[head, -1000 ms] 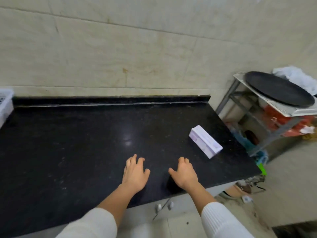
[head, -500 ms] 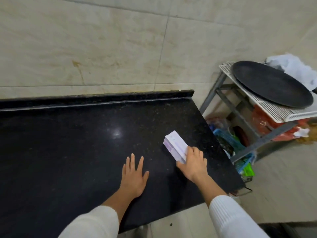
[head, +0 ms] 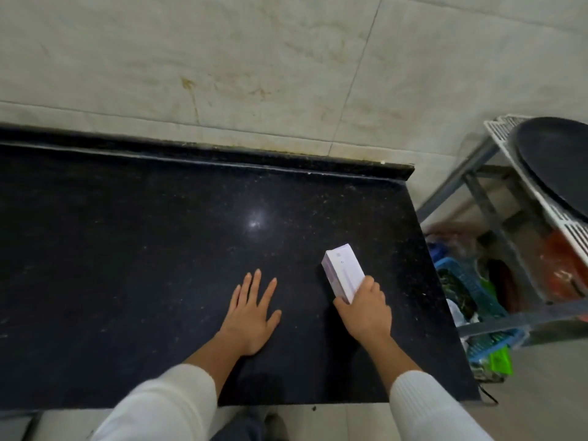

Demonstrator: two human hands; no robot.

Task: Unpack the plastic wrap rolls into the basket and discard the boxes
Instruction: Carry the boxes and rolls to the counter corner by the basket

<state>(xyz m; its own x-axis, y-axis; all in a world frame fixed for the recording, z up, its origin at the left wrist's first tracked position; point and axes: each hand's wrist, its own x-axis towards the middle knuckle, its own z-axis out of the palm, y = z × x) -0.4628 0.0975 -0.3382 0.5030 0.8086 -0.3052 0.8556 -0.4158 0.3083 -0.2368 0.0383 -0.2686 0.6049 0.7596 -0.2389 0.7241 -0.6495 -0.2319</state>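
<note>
No text can be read anywhere (the print on the box (head: pixel 343 272) is only a blur).

Illumination is moderate and even, coming from overhead. A small bright glare spot sits on the polished black table (head: pixel 159 249) just behind the centre, toward the rear edge. Soft, short shadows lie directly beneath the left hand (head: pixel 251 316) and the right hand (head: pixel 366 310). The pale box (head: pixel 343 275) reads slightly overexposed against the dark surface. Wide-angle distortion bends the table's rear edge and the wall's tile lines. The metal rack (head: pixel 496 224) beyond the table's right edge appears soft and smeared. The white sleeves (head: pixel 426 409) at the bottom edge are mildly blurred.
</note>
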